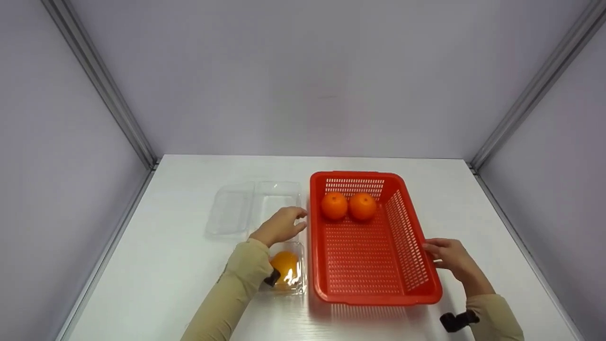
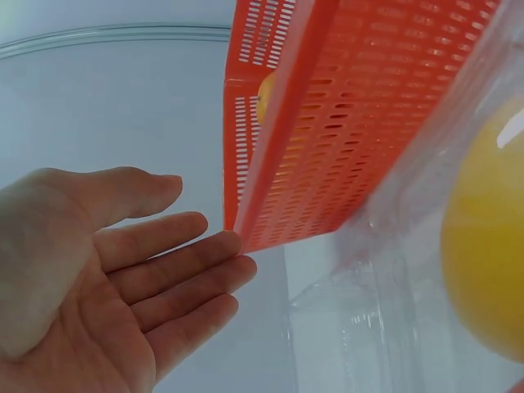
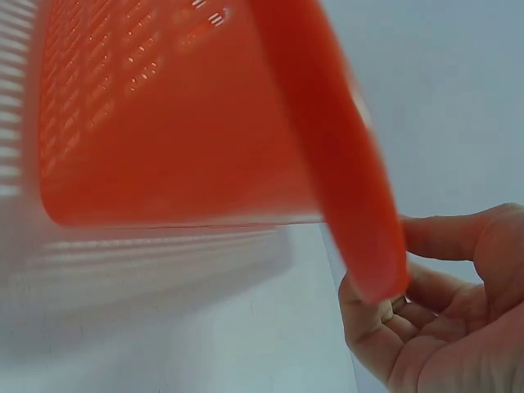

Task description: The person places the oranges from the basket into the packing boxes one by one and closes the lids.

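A red plastic basket (image 1: pixel 362 265) with slotted walls stands to the right of the table's middle. Two oranges, one on the left (image 1: pixel 334 206) and one on the right (image 1: pixel 363 206), lie side by side at its far end. My right hand (image 1: pixel 452 255) pinches the right rim, with the thumb and fingers on either side of it (image 3: pixel 446 303). At the left rim is my left hand (image 1: pixel 282 224), its fingers extended and the fingertips (image 2: pixel 225 243) right at the edge. Below my left wrist sits a clear plastic box (image 1: pixel 301 290) with a yellow-orange fruit (image 1: pixel 285 265) inside.
An opened clear clamshell container (image 1: pixel 230 210) lies on the white table (image 1: pixel 189 270), left of the basket and beyond my left hand. Pale panels (image 1: pixel 303 85) enclose the table at the back and both sides.
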